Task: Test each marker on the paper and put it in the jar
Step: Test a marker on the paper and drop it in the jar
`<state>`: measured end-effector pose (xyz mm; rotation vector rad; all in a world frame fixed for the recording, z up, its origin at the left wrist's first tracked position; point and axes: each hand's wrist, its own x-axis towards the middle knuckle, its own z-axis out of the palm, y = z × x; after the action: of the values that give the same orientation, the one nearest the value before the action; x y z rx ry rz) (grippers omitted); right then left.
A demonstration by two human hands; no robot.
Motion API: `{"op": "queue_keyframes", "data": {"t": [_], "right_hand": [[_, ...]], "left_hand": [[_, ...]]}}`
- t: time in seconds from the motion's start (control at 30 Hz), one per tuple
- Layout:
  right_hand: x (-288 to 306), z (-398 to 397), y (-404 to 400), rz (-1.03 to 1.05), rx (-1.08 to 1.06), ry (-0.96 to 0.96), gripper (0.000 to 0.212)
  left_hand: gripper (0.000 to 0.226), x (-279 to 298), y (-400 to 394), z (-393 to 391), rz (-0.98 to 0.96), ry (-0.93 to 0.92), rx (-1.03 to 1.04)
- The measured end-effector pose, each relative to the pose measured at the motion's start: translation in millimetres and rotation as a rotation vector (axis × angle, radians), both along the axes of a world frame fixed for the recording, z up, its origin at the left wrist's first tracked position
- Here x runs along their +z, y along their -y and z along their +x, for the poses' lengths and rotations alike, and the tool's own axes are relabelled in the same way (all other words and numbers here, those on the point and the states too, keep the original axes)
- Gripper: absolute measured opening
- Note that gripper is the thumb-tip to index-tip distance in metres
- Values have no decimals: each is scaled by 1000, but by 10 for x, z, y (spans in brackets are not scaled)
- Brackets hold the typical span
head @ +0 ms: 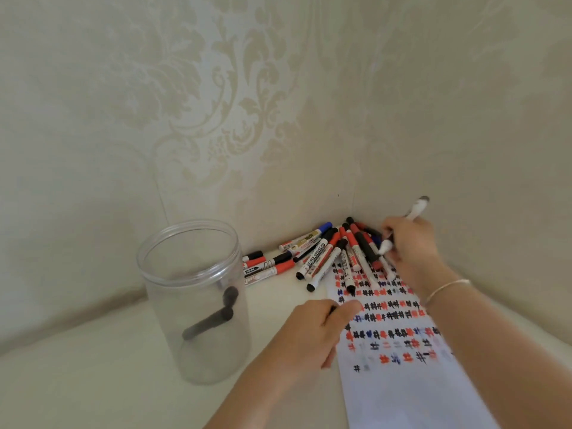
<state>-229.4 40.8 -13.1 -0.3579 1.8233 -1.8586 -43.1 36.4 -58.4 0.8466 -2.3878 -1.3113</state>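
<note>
A clear plastic jar point(173, 305) stands open on the left of the white tabletop, with two dark markers point(210, 322) leaning inside it. A long sheet of paper point(408, 394) runs from the corner toward me, covered in several black, red and blue hash marks. A pile of markers point(325, 255) with black, red and blue caps lies in the corner. My right hand point(411, 252) hovers over the pile's right side and grips a white marker point(418, 209) whose end sticks up. My left hand point(315, 329) rests at the paper's left edge and pinches a small dark piece, mostly hidden.
Patterned cream walls point(247, 119) meet in a corner right behind the marker pile. The white tabletop point(93, 382) spreads out left of and in front of the jar. A thin bracelet point(445, 287) circles my right wrist.
</note>
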Motion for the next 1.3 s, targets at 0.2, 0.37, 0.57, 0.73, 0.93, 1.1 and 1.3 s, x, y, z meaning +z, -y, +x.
{"op": "queue_keyframes", "data": {"t": [0.2,0.37,0.57,0.73,0.93,1.1,1.3], "right_hand": [[79,127,10,-16,239,-136,21],[-20,569,-3,-119,413,-38,22],[-164,1083,50,-162,902,-350,40],[-271,1449,106,-167,1136,-563,81],[-320,1375,278,-196,884,-713,71],[-300,1188,395,-115,875,-759,73],[-358,1003,356,51,908,-787,93]], "left_hand": [[24,361,-75,223,-350,-176,83],[26,871,0,607,-1042,-412,352],[28,890,357,803,-1128,-318,626],[32,854,395,783,-976,-430,607],[35,813,594,599,-989,-455,540],[34,888,740,412,-1013,-470,488],[27,895,738,437,-977,-304,502]]}}
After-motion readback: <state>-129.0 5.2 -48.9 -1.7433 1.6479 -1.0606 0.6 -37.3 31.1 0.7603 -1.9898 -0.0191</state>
